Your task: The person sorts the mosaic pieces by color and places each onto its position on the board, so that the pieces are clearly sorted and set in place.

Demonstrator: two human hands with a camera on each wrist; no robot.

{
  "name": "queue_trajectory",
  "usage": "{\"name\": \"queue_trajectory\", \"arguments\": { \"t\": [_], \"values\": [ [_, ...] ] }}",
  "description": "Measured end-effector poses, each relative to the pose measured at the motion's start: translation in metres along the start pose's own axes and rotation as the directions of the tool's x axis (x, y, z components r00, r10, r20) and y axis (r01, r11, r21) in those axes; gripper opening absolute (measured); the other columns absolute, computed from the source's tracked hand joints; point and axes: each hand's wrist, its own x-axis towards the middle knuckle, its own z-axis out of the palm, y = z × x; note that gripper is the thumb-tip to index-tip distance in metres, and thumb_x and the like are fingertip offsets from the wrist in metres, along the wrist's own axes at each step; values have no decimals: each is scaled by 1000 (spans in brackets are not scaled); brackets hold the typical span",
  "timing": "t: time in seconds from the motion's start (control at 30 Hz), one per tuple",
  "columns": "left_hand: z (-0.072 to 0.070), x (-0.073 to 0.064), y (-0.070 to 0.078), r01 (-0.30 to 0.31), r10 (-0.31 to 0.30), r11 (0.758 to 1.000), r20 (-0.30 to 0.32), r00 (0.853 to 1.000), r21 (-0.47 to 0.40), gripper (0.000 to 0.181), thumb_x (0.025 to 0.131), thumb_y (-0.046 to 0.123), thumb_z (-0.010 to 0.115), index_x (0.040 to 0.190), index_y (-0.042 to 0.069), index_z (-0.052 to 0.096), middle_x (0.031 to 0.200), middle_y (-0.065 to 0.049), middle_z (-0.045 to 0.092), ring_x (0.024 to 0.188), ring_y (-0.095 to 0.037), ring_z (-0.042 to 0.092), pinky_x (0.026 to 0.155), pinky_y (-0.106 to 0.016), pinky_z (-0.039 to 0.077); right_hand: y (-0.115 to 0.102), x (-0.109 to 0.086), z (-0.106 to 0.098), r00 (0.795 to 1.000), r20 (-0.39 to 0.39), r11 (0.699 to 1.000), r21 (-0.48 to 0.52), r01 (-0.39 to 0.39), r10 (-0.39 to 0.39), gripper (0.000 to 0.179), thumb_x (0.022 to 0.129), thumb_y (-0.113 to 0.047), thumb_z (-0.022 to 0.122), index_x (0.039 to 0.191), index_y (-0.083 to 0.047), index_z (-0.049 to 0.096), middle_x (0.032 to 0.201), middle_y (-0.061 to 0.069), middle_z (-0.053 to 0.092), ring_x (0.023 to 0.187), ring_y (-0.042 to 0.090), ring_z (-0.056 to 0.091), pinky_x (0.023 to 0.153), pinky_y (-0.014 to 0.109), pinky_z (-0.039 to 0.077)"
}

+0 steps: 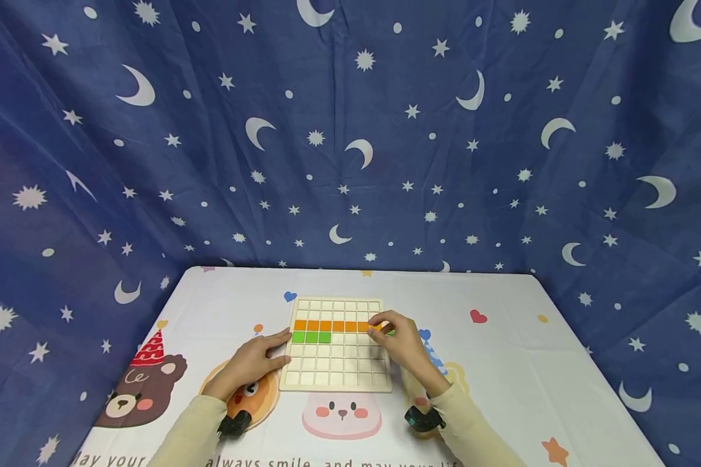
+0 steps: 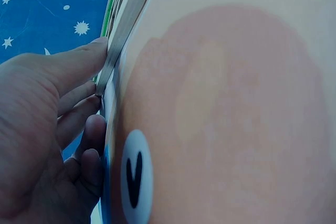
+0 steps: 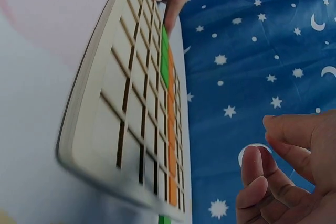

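Observation:
A pale square grid board [image 1: 335, 368] lies on the table, with a row of orange tiles [image 1: 339, 326] across it. Three green tiles [image 1: 311, 337] fill the left end of the row below. My left hand [image 1: 252, 363] rests at the board's left edge, thumb and fingers spread; in the left wrist view the thumb [image 2: 86, 61] touches its side. Over the right end of the orange row hovers my right hand [image 1: 405, 340], thumb and forefinger apart. The right wrist view shows its loosely bent fingers [image 3: 289, 166] with nothing between them.
A bit of green [image 1: 390, 333] shows just right of the board, mostly behind the right hand. A white tablecloth [image 1: 491, 389] printed with cartoon animals covers the table. Behind it hangs a dark blue curtain [image 1: 385, 162] with moons and stars.

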Motion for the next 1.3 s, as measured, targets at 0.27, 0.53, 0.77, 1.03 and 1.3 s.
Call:
{"name": "queue_trajectory", "arguments": {
  "t": [0.27, 0.53, 0.77, 1.03, 1.3],
  "values": [
    [0, -1, 0, 6, -6, 1000, -5, 1000, -5, 61, 90, 37, 70, 144, 14, 52, 154, -3, 45, 141, -41, 40, 113, -61, 33, 16, -1, -17, 999, -25, 999, -37, -35, 34, 14, 85, -17, 77, 98, -19, 73, 98, -2, 70, 80, 15, 63, 56, 23, 49],
    [0, 0, 0, 18, -18, 1000, -1, 1000, -1, 61, 90, 38, 69, 144, 16, 52, 154, -1, 44, 141, -41, 39, 113, -61, 32, 42, 3, -32, 998, -50, 996, -72, -48, 44, 16, 84, -14, 78, 99, -16, 73, 98, 4, 71, 77, 15, 62, 55, 22, 48],
    [1, 0, -2, 23, -23, 1000, 3, 1000, -2, 61, 90, 39, 69, 145, 17, 51, 154, 1, 43, 141, -41, 40, 113, -61, 32, 61, 10, -44, 992, -48, 989, -89, -116, 112, 20, 84, -16, 77, 104, -11, 73, 104, 8, 71, 72, 13, 61, 56, 23, 49],
    [1, 1, -3, 22, -22, 1000, 6, 1000, 2, 62, 91, 40, 69, 145, 18, 50, 155, 1, 43, 142, -39, 39, 114, -60, 32, 78, 21, -50, 984, -31, 976, -129, -178, 175, 22, 83, -17, 78, 104, -11, 73, 106, 9, 72, 77, 14, 65, 61, 26, 51],
    [1, 2, -3, 19, -19, 1000, 5, 1000, -1, 62, 90, 41, 69, 145, 18, 51, 155, 1, 43, 142, -38, 39, 113, -59, 34, 90, 31, -48, 978, -45, 953, -219, -207, 202, 29, 82, -15, 77, 110, -7, 73, 102, 10, 73, 87, 20, 61, 77, 35, 49]
  ]
}}
